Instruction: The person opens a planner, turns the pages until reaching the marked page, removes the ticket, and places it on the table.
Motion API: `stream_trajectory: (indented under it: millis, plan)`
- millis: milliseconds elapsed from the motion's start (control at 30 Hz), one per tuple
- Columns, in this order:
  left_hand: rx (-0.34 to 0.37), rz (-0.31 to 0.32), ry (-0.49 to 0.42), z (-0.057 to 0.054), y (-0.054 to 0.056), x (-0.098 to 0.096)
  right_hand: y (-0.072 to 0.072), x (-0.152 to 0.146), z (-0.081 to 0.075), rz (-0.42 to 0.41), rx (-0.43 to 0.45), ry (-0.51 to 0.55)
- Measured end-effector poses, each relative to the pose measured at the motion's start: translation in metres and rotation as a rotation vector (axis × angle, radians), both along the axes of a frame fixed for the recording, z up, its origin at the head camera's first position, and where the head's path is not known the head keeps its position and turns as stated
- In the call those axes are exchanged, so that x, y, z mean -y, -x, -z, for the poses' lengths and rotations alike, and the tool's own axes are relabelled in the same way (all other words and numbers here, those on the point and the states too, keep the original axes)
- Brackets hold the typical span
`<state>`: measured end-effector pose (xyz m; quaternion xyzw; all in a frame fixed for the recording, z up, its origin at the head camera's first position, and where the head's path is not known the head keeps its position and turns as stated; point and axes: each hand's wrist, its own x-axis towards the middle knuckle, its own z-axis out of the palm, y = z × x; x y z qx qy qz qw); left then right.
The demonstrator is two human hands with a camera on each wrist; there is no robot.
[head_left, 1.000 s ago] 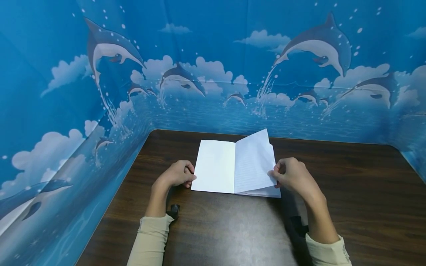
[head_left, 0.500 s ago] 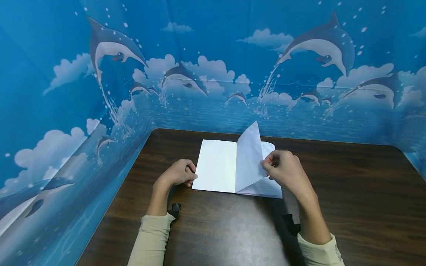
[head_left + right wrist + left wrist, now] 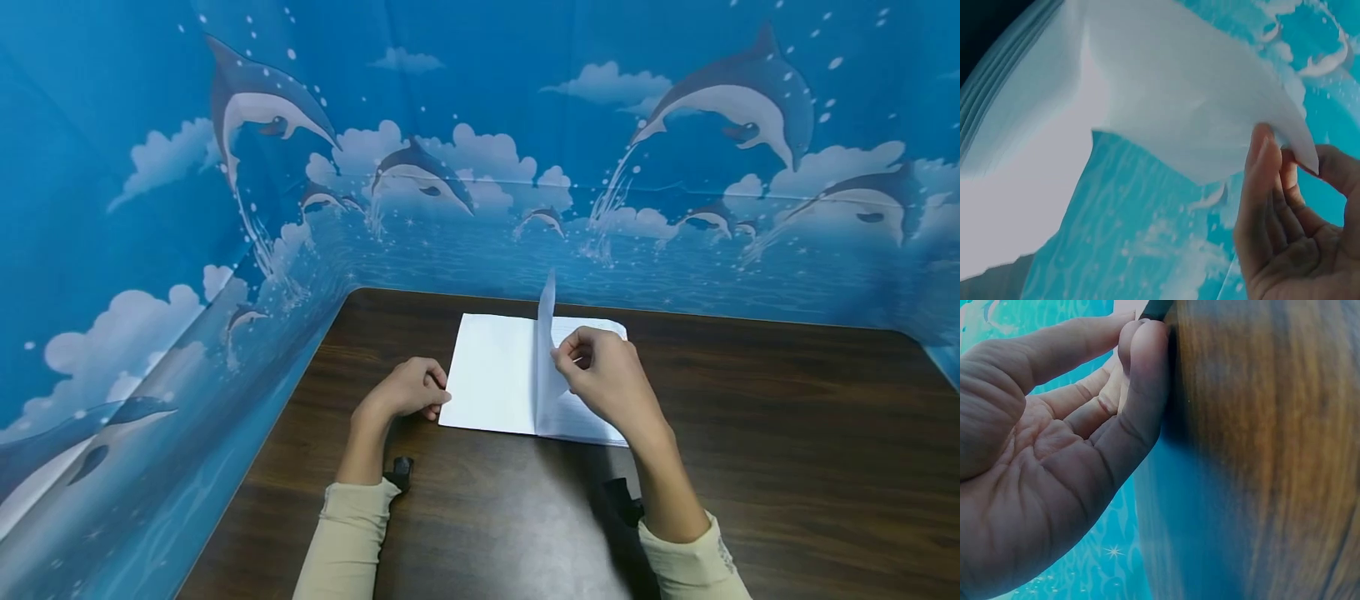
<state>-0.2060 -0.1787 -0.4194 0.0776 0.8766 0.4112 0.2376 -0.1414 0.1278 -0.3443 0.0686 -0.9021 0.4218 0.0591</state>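
An open notebook (image 3: 491,375) lies on the table, its left page white and blank, its right side faintly ruled. My right hand (image 3: 607,375) pinches the outer edge of one lifted page (image 3: 546,358), which stands nearly upright over the spine. In the right wrist view that page (image 3: 1179,81) curves over to the thumb and fingertips, beside a stack of sheets. At the notebook's left edge, my left hand (image 3: 408,387) holds the border between thumb and fingers. The left wrist view shows those fingers (image 3: 1138,381) curled together; little of the notebook shows there.
The dark wood-grain table (image 3: 787,433) extends to both sides and in front of the notebook. Close behind it rises a blue wall sheet (image 3: 480,242) printed with dolphins and clouds. Both forearms wear pale sleeves (image 3: 348,533) and black wrist mounts.
My right hand has carried the page leftward, raising it from low over the right side to nearly upright. The left hand has stayed at the notebook's left edge.
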Motion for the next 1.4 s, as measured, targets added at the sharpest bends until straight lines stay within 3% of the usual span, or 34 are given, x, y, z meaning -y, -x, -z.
stream_trajectory:
  millis: [433,800,1133,1400]
  plan:
    - [0.011,-0.017,0.003,0.000,-0.002,-0.003,0.006,0.060,0.005,0.004,-0.075,-0.141]
    - [0.016,-0.019,-0.009,-0.002,0.002,-0.001,0.011,0.092,0.012,-0.045,-0.062,-0.238]
    - [0.049,-0.018,-0.052,0.000,0.001,-0.001,0.013,0.118,0.036,-0.114,-0.123,-0.415]
    - [0.055,0.013,-0.078,-0.006,0.000,0.003,0.016,0.134,0.054,-0.159,-0.105,-0.463]
